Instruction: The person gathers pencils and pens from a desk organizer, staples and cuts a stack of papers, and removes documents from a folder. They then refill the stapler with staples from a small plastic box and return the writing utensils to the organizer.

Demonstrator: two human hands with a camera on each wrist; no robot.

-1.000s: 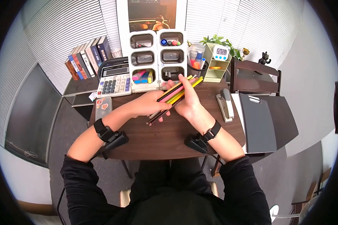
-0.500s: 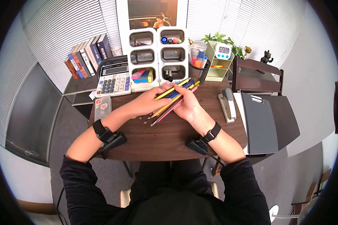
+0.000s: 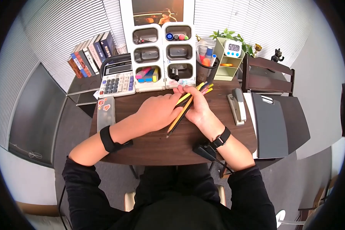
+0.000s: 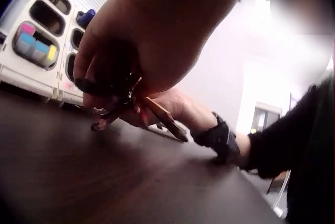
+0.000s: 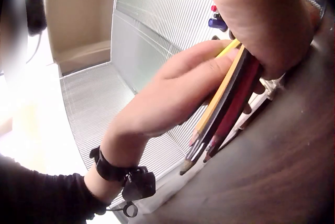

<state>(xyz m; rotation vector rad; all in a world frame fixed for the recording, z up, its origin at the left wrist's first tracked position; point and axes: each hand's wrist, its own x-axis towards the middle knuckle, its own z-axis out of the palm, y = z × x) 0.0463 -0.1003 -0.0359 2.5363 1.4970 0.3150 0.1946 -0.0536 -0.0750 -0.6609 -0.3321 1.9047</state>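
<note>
- Head view: the table (image 3: 161,151) shows dark wood between my forearms and its curved front edge; there is room around the pencils' (image 3: 179,118) lower tips.
- My left hand (image 3: 157,111) is partly closed, thumb and fingers gripping the pencils; my right hand (image 3: 198,111) curls round them from the other side. Some finger positions are hidden.
- The pencils slant above the table, their upper ends pointing toward the mesh cup (image 3: 204,73).
- Just beyond my hands stands the white organizer (image 3: 149,87); the calculator (image 3: 117,84) is left, the stapler (image 3: 237,108) right.
- Slim, straight pencils, yellow and dark ones among them, cross unevenly; the organizer's compartments have rounded corners.
</note>
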